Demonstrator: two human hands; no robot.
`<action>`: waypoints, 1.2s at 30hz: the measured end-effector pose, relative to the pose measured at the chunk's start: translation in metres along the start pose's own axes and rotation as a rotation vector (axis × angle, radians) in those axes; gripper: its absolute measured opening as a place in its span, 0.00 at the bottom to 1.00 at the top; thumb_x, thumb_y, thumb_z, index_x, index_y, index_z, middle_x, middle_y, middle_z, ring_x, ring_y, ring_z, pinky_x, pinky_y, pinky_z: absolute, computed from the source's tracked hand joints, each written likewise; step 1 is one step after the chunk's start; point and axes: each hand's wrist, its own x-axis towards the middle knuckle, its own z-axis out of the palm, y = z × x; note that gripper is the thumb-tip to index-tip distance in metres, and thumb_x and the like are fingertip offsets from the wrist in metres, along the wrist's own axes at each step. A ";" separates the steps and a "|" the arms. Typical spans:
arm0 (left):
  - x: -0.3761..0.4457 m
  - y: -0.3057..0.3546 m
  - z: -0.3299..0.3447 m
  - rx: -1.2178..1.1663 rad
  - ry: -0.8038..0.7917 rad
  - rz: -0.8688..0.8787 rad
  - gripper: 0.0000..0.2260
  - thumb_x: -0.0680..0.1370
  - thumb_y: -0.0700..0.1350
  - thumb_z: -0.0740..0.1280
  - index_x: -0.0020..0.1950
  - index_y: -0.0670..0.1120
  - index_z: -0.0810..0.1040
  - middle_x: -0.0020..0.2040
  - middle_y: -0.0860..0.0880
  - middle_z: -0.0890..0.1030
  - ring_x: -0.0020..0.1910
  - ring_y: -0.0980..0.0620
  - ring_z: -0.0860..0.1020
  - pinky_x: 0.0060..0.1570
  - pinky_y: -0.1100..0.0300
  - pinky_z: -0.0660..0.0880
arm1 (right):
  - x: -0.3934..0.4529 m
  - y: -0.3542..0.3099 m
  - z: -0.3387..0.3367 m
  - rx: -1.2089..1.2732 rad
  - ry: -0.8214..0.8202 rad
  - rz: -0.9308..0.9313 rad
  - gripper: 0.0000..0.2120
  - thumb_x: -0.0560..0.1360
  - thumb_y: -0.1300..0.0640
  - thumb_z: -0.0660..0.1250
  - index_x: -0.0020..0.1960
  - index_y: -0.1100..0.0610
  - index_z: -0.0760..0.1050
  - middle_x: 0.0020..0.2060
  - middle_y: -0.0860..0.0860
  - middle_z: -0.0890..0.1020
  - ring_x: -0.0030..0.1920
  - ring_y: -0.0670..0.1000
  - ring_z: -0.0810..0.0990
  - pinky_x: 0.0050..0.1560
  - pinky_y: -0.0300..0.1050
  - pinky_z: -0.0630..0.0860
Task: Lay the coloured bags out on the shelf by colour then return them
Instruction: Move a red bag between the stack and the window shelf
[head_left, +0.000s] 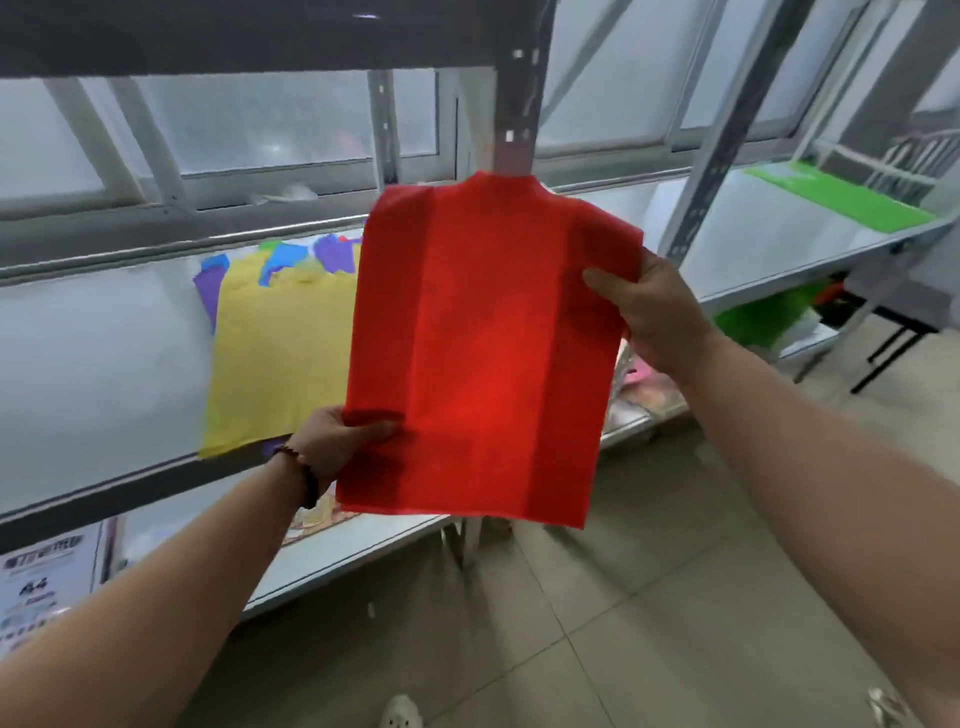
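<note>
Both hands pinch a red bag (483, 353) held flat at frame centre, long axis upright, left hand (337, 441) on its lower-left edge, right hand (649, 312) upper-right; shelf (104, 364) and yellow bag (275, 358) lie left, nearer the left hand.

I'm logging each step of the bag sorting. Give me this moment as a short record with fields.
held item: red bag, flat, in the air in front of the shelf
left hand: pinches its lower left edge
right hand: pinches its upper right edge
on shelf: yellow bag atop purple and blue ones
far shelf: green bag
</note>
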 end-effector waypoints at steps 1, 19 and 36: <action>0.000 0.003 0.021 0.022 -0.023 0.016 0.06 0.72 0.34 0.70 0.41 0.45 0.80 0.28 0.53 0.84 0.30 0.53 0.82 0.45 0.54 0.78 | -0.007 0.000 -0.023 -0.017 0.037 -0.004 0.10 0.75 0.66 0.64 0.56 0.59 0.77 0.49 0.56 0.84 0.51 0.56 0.82 0.55 0.52 0.79; 0.129 0.057 0.362 0.272 -0.362 0.069 0.05 0.71 0.37 0.72 0.46 0.43 0.81 0.39 0.44 0.82 0.36 0.48 0.79 0.47 0.55 0.78 | 0.001 0.056 -0.358 -0.048 0.587 0.133 0.16 0.76 0.65 0.65 0.62 0.55 0.72 0.57 0.56 0.79 0.55 0.55 0.79 0.59 0.53 0.75; 0.309 0.156 0.672 0.334 -0.291 0.098 0.09 0.72 0.36 0.71 0.52 0.41 0.81 0.30 0.53 0.84 0.28 0.58 0.80 0.36 0.70 0.77 | 0.206 0.092 -0.674 -0.108 0.549 0.194 0.10 0.75 0.62 0.66 0.48 0.47 0.73 0.47 0.48 0.80 0.53 0.55 0.79 0.55 0.52 0.76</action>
